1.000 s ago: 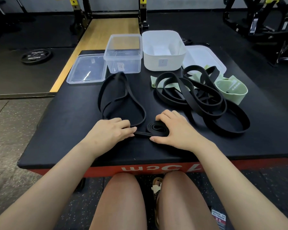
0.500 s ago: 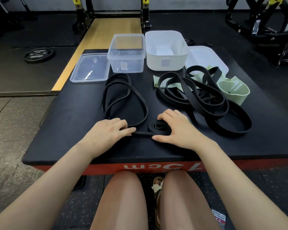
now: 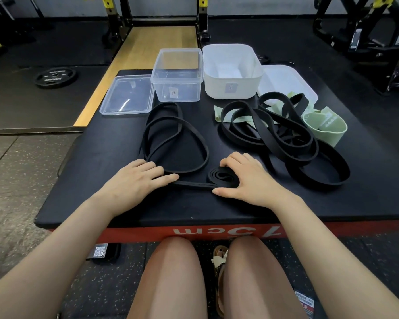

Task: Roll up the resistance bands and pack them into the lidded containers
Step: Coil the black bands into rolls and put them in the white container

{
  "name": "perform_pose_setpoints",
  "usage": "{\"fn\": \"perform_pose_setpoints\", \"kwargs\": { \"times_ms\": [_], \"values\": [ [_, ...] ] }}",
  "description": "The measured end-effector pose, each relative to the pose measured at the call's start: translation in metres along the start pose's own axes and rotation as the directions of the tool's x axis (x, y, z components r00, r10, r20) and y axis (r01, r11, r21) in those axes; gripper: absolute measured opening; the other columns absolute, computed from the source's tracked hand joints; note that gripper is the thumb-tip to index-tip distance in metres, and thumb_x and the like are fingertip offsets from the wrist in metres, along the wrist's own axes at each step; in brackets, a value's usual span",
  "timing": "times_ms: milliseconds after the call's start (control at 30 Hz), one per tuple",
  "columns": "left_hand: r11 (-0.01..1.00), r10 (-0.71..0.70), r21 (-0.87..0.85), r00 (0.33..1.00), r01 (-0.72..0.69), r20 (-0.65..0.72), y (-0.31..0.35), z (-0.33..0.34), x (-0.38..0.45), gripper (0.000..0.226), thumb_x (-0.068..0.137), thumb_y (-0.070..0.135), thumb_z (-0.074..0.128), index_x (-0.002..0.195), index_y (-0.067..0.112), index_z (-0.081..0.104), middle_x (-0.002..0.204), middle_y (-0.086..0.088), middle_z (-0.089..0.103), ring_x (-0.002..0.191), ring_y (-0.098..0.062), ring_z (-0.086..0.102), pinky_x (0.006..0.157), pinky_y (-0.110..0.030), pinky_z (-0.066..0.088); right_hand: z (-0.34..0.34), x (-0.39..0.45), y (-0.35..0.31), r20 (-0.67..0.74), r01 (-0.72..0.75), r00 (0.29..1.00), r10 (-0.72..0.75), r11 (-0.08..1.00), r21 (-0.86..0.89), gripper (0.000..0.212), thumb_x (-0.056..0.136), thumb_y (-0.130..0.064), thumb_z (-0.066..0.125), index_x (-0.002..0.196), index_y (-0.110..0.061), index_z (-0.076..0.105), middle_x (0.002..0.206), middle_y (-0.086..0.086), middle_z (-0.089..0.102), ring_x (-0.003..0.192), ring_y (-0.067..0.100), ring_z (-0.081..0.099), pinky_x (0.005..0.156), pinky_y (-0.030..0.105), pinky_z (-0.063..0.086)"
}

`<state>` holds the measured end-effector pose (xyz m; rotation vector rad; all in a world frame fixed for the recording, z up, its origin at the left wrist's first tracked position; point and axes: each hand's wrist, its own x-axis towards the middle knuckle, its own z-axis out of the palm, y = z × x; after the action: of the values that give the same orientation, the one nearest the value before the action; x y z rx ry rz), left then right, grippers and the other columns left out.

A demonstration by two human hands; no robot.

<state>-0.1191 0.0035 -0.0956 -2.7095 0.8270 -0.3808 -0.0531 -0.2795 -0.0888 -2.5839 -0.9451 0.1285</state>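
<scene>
Little is shifting since a moment ago — both hands are staying put on the black padded platform [image 3: 106,180]. Her right hand [image 3: 246,178] is curling round the thin black rubber band's rolled coil [image 3: 221,177], near the front edge, while her left hand [image 3: 136,183] is lying flat — pressing the band's tail.

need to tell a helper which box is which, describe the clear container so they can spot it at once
On the black padded platform, look along the far edge, where two open tubs stand side by side. The clear container is the left one, with its flat clear lid lying just left of it. Unlike the opaque white container beside it, you can see straight through its walls.
</scene>
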Motion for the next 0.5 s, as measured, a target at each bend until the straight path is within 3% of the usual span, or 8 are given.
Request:
{"fn": "perform_pose_setpoints", "kwargs": {
  "times_ms": [100,233,367,500],
  "values": [
    [1.000,0.015,-0.013,1.000,-0.015,0.007,0.001,-0.004,0.000,0.058,0.078,0.004,0.029,0.127,0.020,0.056,0.075,0.005,0.053,0.066,-0.017,0.053,0.074,-0.028,0.031,0.000,0.000,0.000,0.001,0.002,1.000,-0.002,1.000,0.002,0.061,0.077,-0.061,0.061,0.122,-0.023,0.049,0.106,-0.019,0.036,0.101,0.009,0.038,0.098,0.031,0.032],
    [0.998,0.000,-0.069,0.999,0.003,0.036,0.005,0.001,-0.003,0.043,0.098,0.026,0.026,0.124,0.021,0.059,0.071,0.006,0.053,0.062,-0.018,0.054,0.067,-0.026,0.031,0.000,0.000,0.001,-0.006,0.009,1.000,-0.009,1.000,0.012,0.061,0.076,-0.061,0.062,0.122,-0.023,0.049,0.107,-0.019,0.037,0.100,0.008,0.036,0.098,0.030,0.032],
    [0.992,-0.050,-0.117,0.998,0.053,0.030,0.011,0.000,-0.009,0.059,0.102,0.038,0.006,0.124,0.021,0.059,0.071,0.004,0.053,0.060,-0.018,0.055,0.053,-0.029,0.044,0.000,0.001,0.002,-0.002,0.025,1.000,-0.025,0.999,0.025,0.060,0.076,-0.060,0.063,0.122,-0.023,0.050,0.107,-0.018,0.038,0.098,0.007,0.034,0.098,0.030,0.031],
    [0.980,-0.177,-0.090,0.984,0.180,0.035,0.015,-0.005,-0.007,0.061,0.100,0.047,0.005,0.130,0.028,0.055,0.077,0.004,0.051,0.056,-0.017,0.056,0.044,-0.026,0.039,0.001,0.002,0.003,-0.004,0.034,0.999,-0.034,0.999,0.028,0.059,0.076,-0.059,0.064,0.121,-0.023,0.050,0.107,-0.018,0.038,0.097,0.006,0.033,0.097,0.029,0.031]
  ]
}}
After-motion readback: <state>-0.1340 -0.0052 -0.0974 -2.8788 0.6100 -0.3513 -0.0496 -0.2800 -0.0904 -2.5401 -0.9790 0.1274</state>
